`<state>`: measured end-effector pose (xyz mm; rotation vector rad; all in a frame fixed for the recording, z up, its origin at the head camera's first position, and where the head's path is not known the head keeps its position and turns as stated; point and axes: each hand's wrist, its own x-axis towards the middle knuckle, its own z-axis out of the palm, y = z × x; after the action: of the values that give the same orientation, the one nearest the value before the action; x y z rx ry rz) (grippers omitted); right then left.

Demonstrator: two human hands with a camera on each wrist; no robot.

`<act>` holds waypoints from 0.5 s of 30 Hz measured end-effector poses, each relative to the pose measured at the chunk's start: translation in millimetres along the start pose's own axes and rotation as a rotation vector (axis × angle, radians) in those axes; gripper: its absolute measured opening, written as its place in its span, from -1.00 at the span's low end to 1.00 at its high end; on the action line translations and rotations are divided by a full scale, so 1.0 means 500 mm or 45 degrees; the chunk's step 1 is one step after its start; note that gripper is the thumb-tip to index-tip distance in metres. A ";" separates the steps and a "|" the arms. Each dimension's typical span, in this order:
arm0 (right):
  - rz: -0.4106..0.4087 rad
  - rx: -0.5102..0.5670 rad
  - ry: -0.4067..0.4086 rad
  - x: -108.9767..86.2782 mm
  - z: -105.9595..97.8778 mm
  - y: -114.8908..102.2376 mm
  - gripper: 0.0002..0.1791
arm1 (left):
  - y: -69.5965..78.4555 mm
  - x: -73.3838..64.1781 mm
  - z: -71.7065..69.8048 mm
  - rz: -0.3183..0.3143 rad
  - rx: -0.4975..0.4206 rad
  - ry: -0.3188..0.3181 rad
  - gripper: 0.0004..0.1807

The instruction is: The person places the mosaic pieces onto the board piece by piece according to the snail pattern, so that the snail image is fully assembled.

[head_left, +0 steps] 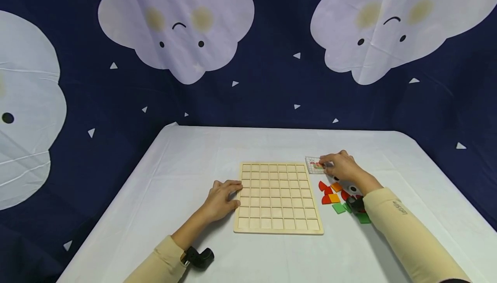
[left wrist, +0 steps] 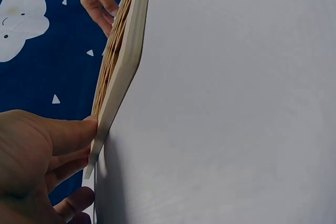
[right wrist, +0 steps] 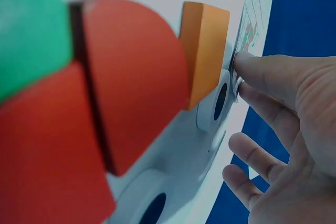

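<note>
A wooden grid board (head_left: 277, 197) with square recesses lies flat in the middle of the table. My left hand (head_left: 218, 201) is at its left edge, thumb and fingertips touching the rim with a gap between them. Up by the board's far right corner, my right hand (head_left: 342, 166) pinches the near side of a small pattern card (head_left: 313, 165) between thumb and index finger. The card carries a printed grid with a red and green picture. In the right wrist view, the other fingers (right wrist: 257, 156) of that hand are spread apart from the card.
Right of the board, partly under my right forearm, lie loose pieces: red rounded ones (right wrist: 139, 77), orange squares (head_left: 334, 198), green ones (head_left: 338, 208) and white discs with black dots (head_left: 352, 189). A dark blue cloud-patterned cloth (head_left: 272, 93) hangs behind the white table (head_left: 194, 153).
</note>
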<state>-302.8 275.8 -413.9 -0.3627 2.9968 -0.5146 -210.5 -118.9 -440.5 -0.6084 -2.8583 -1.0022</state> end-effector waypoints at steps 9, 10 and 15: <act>0.014 0.035 0.054 -0.025 -0.018 -0.001 -0.55 | -0.001 0.005 -0.012 0.012 0.028 -0.074 -0.48; 0.003 0.036 0.072 -0.031 -0.020 -0.001 -0.55 | -0.002 0.006 -0.012 0.011 0.032 -0.084 -0.47; -0.016 0.064 0.146 -0.078 -0.028 -0.001 -0.54 | -0.002 0.009 -0.015 -0.006 0.015 -0.122 -0.43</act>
<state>-266.6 289.3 -399.2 -0.3600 3.0860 -0.6318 -215.5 -122.6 -434.6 -0.6664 -2.9469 -0.9823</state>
